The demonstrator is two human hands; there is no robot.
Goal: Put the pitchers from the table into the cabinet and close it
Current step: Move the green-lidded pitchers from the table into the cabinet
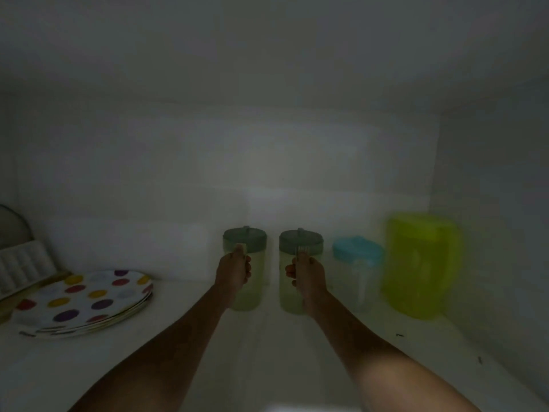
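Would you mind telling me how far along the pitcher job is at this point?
Done: a blue-lidded pitcher and a yellow-green pitcher already stand on the cabinet shelf at the right. In hand: the left hand and right hand each grip the handle of a green-lidded pitcher deep inside. Left: letting go, withdrawing, and closing the cabinet; its door is out of view.

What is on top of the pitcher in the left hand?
A dark grey-green lid sits on the pitcher held by the left hand. The hand covers the handle.
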